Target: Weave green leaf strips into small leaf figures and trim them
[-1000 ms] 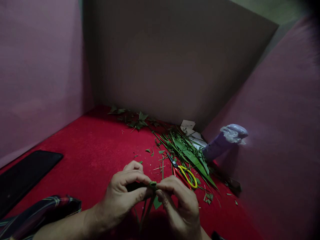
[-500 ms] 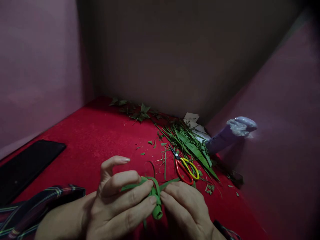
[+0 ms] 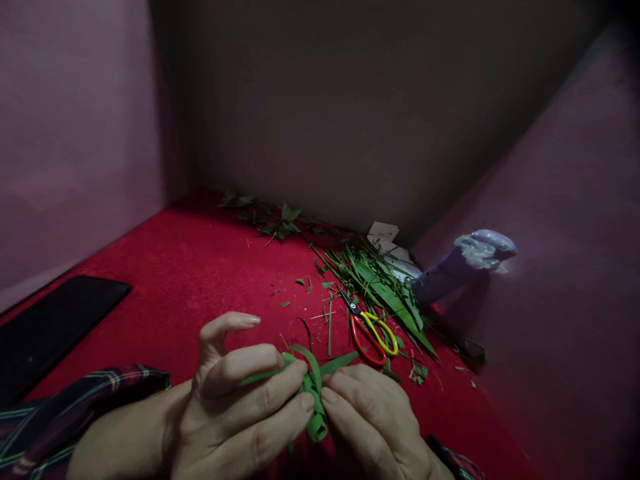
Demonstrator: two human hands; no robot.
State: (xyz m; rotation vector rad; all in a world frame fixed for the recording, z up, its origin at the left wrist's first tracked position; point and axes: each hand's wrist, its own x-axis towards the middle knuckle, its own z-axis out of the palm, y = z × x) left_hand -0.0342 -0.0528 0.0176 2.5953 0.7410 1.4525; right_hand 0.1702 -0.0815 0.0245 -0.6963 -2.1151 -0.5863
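Between my hands is a small piece of folded green leaf strips [image 3: 316,427], with a rolled, open-ended tip pointing toward me. My left hand [image 3: 245,400] pinches it from the left, thumb and a fingertip on the strips, while another finger is raised and bent. Closed from the right, my right hand [image 3: 373,417] has its thumb and forefinger pressed together at the piece's right edge, on a strip. A loose leaf end pokes up behind the fingers. Part of the piece is hidden by my fingers.
Scissors [image 3: 367,330] with red and yellow handles lie just beyond my right hand. Behind them is a heap of long green leaves [image 3: 383,287]. Leaf scraps [image 3: 283,223], white paper [image 3: 384,232], a purple wrapped roll [image 3: 445,270] and a flat black object [image 3: 60,330] lie on the red surface [image 3: 190,260].
Both hands stay almost in place on the leaf piece. My right fingers have shifted slightly, and the strip behind them shows a little differently. The view has tilted very slightly.
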